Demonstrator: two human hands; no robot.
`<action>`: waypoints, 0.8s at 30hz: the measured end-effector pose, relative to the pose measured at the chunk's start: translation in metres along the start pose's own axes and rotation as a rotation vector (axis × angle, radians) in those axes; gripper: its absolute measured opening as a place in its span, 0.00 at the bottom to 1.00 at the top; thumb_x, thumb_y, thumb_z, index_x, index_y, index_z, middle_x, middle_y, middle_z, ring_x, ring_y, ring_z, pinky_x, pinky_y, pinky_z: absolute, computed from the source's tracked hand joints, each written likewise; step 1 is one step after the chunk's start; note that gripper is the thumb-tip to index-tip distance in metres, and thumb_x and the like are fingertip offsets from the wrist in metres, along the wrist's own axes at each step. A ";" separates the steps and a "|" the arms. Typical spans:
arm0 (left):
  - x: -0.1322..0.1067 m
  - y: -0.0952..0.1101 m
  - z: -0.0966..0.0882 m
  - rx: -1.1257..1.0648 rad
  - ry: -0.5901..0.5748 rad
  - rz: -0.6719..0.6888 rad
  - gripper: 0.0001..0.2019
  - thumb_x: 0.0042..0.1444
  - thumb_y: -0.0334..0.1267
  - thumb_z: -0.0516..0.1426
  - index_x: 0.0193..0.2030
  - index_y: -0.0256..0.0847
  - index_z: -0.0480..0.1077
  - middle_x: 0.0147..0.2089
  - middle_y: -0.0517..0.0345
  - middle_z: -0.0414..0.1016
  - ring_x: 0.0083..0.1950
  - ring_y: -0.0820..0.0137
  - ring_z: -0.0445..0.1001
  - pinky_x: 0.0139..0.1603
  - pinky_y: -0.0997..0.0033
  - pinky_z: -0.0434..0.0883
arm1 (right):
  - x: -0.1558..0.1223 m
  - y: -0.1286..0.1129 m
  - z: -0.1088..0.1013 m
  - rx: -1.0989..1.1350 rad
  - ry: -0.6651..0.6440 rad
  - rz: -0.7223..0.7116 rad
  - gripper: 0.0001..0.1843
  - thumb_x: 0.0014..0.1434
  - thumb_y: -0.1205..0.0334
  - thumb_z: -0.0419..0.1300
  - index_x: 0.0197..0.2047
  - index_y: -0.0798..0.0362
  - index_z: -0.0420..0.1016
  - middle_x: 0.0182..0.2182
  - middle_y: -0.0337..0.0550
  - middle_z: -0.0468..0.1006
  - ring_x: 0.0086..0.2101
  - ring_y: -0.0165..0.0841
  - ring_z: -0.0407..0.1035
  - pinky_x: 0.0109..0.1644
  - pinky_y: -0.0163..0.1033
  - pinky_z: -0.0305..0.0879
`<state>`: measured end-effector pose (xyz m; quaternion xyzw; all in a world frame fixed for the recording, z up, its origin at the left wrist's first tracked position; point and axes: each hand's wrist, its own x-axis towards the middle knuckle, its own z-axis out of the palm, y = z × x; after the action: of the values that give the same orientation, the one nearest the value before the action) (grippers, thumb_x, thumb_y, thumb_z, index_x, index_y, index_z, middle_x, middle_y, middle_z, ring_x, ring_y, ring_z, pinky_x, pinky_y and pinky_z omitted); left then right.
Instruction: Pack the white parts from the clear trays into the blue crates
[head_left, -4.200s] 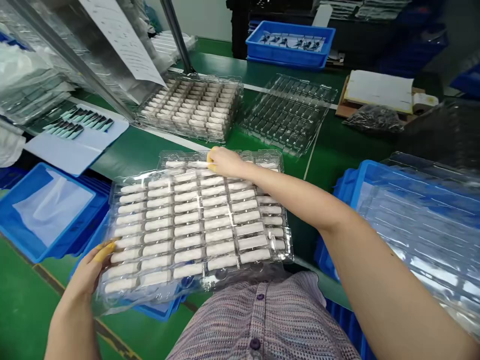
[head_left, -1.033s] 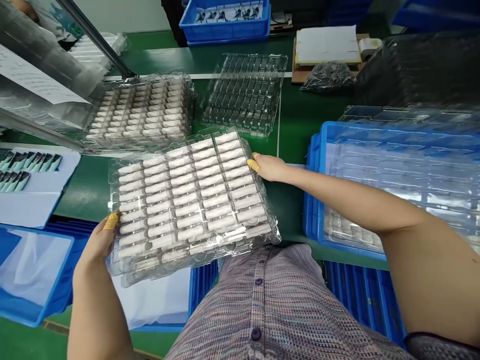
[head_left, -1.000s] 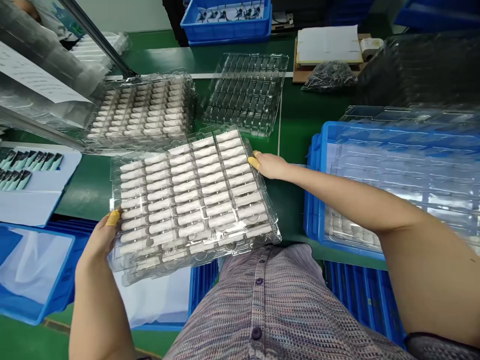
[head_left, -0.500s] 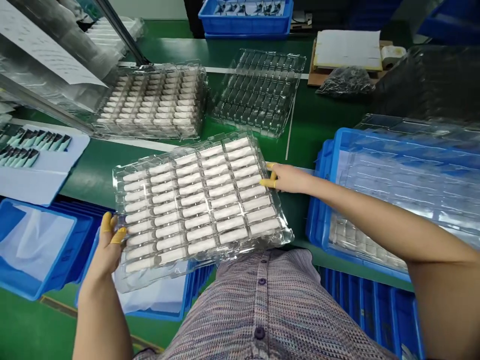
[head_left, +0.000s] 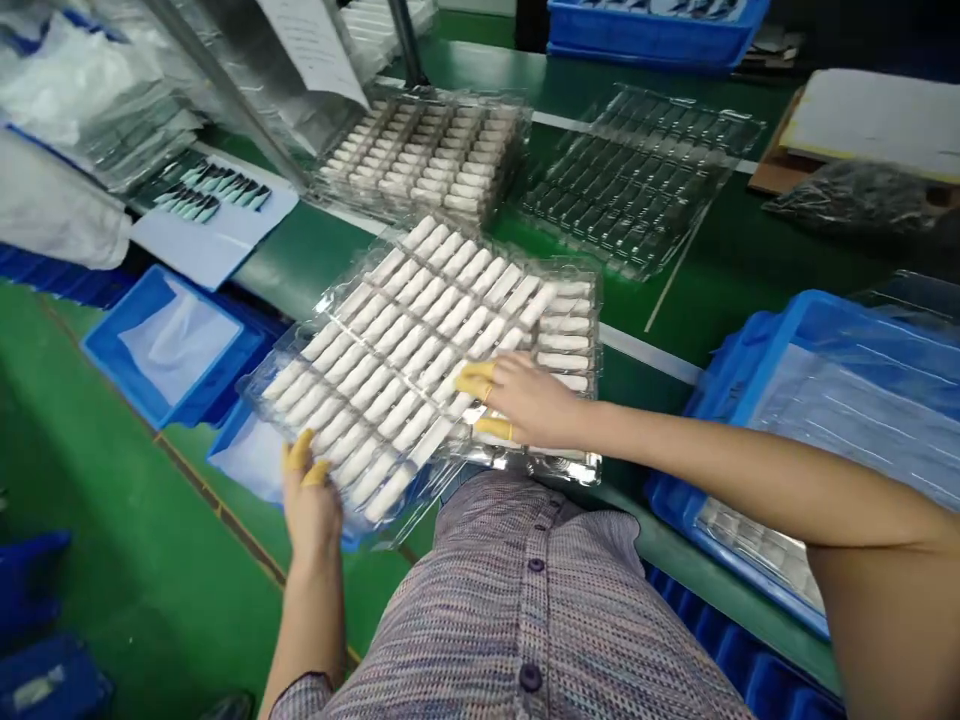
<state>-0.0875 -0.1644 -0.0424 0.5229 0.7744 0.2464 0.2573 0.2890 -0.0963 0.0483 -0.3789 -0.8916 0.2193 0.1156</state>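
A clear plastic tray (head_left: 409, 335) full of white cylindrical pieces lies turned at an angle over another filled clear tray (head_left: 564, 342). My left hand (head_left: 311, 500) grips the upper tray's near-left edge, its thumb and a finger in yellow finger cots. At the right edge of that tray, my right hand (head_left: 529, 400) holds on with yellow-cotted fingers lying over the border pieces. The undersides of both trays are hidden, as are some fingers of each hand.
Behind stand a stack of filled trays (head_left: 427, 160) and a clear tray (head_left: 641, 180) without white pieces. A blue bin (head_left: 806, 320) with trays is at right; another blue bin (head_left: 161, 345) is at left. A metal post (head_left: 225, 90) rises at the back left.
The upper tray has turned counterclockwise, uncovering a filled tray beneath its right side. My right hand has shifted left and down along with the edge. The view has swung left.
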 end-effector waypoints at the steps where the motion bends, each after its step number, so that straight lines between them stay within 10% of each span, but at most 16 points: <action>1: -0.016 0.009 0.012 -0.027 0.071 -0.031 0.42 0.62 0.41 0.53 0.82 0.53 0.42 0.81 0.47 0.53 0.83 0.49 0.47 0.79 0.40 0.54 | 0.005 -0.010 0.012 0.027 -0.033 -0.102 0.30 0.70 0.50 0.59 0.71 0.51 0.69 0.67 0.58 0.71 0.63 0.52 0.68 0.74 0.63 0.53; 6: -0.089 0.026 0.061 -0.022 0.094 0.115 0.30 0.72 0.47 0.43 0.78 0.46 0.54 0.85 0.52 0.20 0.84 0.51 0.20 0.80 0.33 0.38 | 0.006 -0.027 0.056 0.089 -0.161 -0.411 0.25 0.71 0.45 0.57 0.65 0.47 0.76 0.61 0.54 0.79 0.67 0.49 0.64 0.75 0.66 0.48; 11: -0.106 -0.006 0.037 0.212 0.215 0.562 0.30 0.69 0.43 0.51 0.77 0.59 0.55 0.85 0.61 0.33 0.83 0.48 0.18 0.80 0.30 0.32 | -0.025 -0.005 0.041 0.163 -0.213 -0.366 0.18 0.73 0.51 0.55 0.41 0.47 0.85 0.43 0.45 0.87 0.59 0.43 0.73 0.77 0.63 0.41; 15: -0.037 0.009 -0.012 0.232 0.360 0.769 0.29 0.70 0.35 0.49 0.76 0.54 0.57 0.78 0.49 0.55 0.82 0.52 0.47 0.79 0.33 0.51 | -0.061 0.012 0.006 0.118 -0.216 -0.179 0.30 0.73 0.48 0.52 0.21 0.47 0.76 0.35 0.46 0.86 0.51 0.42 0.79 0.77 0.62 0.45; 19: 0.062 0.056 -0.024 0.297 0.036 0.951 0.27 0.69 0.30 0.46 0.74 0.42 0.63 0.75 0.45 0.64 0.79 0.57 0.58 0.78 0.43 0.56 | -0.095 0.035 -0.015 -0.032 -0.203 0.015 0.33 0.69 0.40 0.52 0.16 0.44 0.71 0.33 0.46 0.85 0.50 0.44 0.79 0.77 0.64 0.43; 24: 0.145 0.107 0.005 0.540 -0.368 1.165 0.27 0.68 0.45 0.56 0.69 0.33 0.67 0.78 0.35 0.58 0.80 0.42 0.52 0.77 0.31 0.46 | -0.129 0.060 -0.020 -0.159 0.001 0.241 0.28 0.66 0.37 0.54 0.19 0.42 0.74 0.33 0.46 0.85 0.50 0.47 0.78 0.76 0.65 0.47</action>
<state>-0.0577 0.0073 0.0024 0.9352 0.3435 0.0494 0.0701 0.4221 -0.1467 0.0320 -0.4914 -0.8541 0.1604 0.0583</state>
